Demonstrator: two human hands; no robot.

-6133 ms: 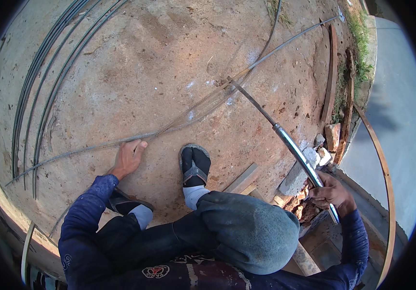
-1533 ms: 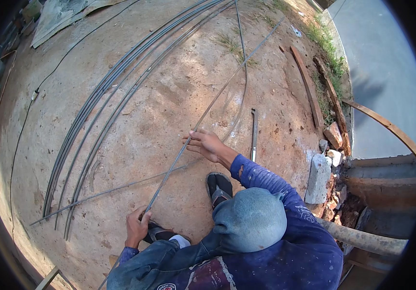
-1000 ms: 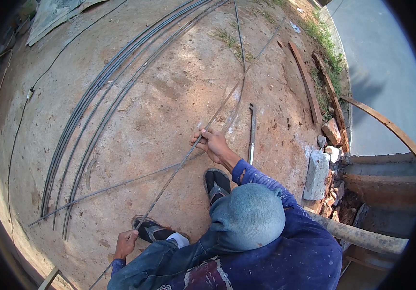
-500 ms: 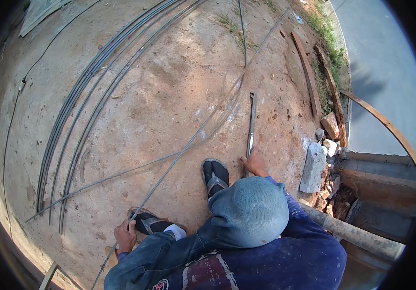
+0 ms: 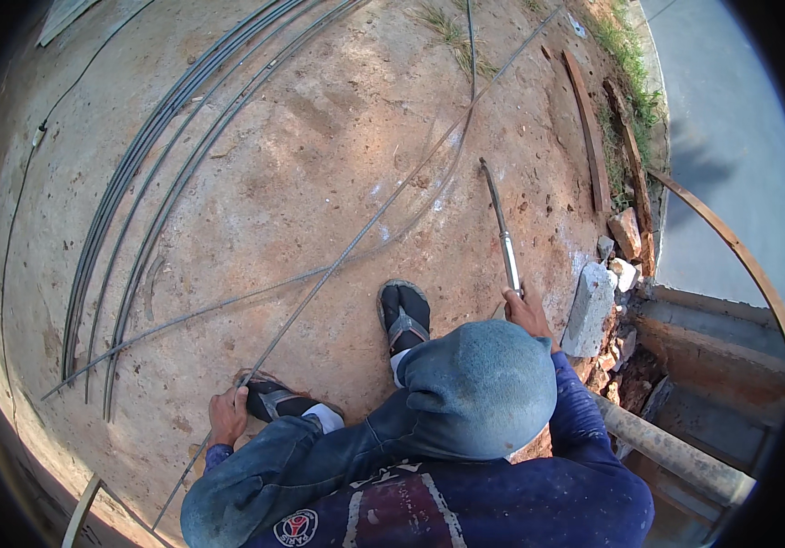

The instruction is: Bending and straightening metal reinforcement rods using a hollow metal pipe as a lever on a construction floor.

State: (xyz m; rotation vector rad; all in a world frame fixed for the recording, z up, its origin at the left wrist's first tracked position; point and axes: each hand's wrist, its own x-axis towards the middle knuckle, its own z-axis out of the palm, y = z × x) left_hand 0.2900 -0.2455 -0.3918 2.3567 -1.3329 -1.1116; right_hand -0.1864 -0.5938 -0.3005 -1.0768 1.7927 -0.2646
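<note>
My left hand [image 5: 228, 417] is closed around a thin steel rebar [image 5: 294, 320], beside my left foot. The bar runs slantwise up to the far right and crosses another, curved rebar [image 5: 245, 297] on the ground. In my right hand [image 5: 529, 313] is a rebar bending wrench [image 5: 507, 251], a long metal bar with a small hooked end and a shiny tube-like middle. Its hooked end points away from me, apart from the held rebar. Part of my right palm is hidden.
A bundle of bent rebars [image 5: 133, 160] lies on the dirt at left, near a dark cable [image 5: 29, 173]. On the right are wooden planks [image 5: 586, 128], a concrete block [image 5: 591, 309], broken rubble and a grey pipe [image 5: 675, 447] by a trench-like drop.
My right hand has moved right and the wrench has swung, its hooked end now tilted leftward. My left hand stays on the rebar, and the view has shifted slightly.
</note>
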